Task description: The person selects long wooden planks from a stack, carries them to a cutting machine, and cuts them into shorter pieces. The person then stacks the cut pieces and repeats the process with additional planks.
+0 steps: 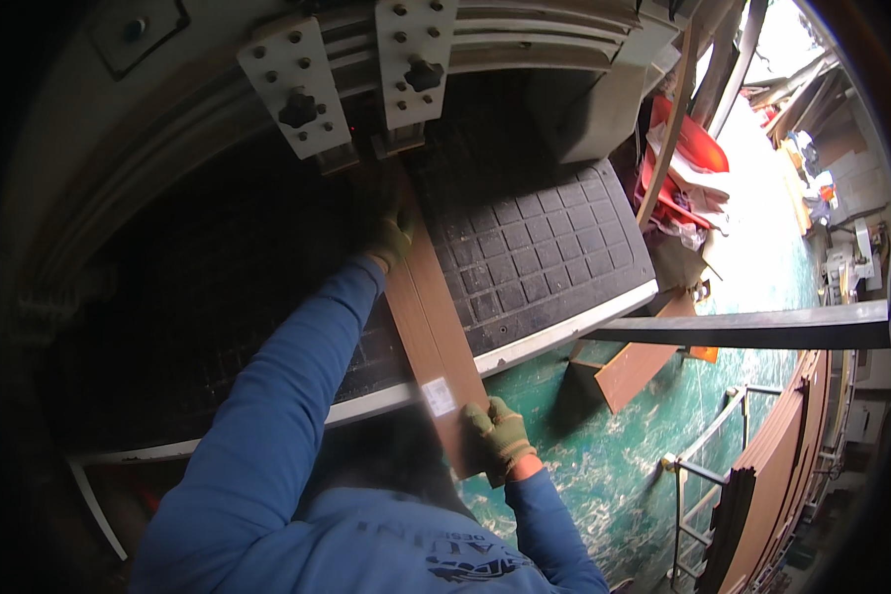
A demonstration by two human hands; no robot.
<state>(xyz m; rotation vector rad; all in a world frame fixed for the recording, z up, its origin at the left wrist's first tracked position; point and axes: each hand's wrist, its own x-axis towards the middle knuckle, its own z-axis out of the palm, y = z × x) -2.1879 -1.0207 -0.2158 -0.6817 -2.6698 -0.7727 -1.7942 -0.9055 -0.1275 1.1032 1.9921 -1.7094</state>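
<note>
Board's (431,317) far end under clamp (406,64)

Brown board (431,317), black gridded mat (535,257), green floor (604,455)

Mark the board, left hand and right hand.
board (428,322): head view, bare face midway along its length.
left hand (391,238): head view, back of the glove, on the board's far end.
right hand (498,436): head view, back of the glove, gripping the board's near end.
</note>
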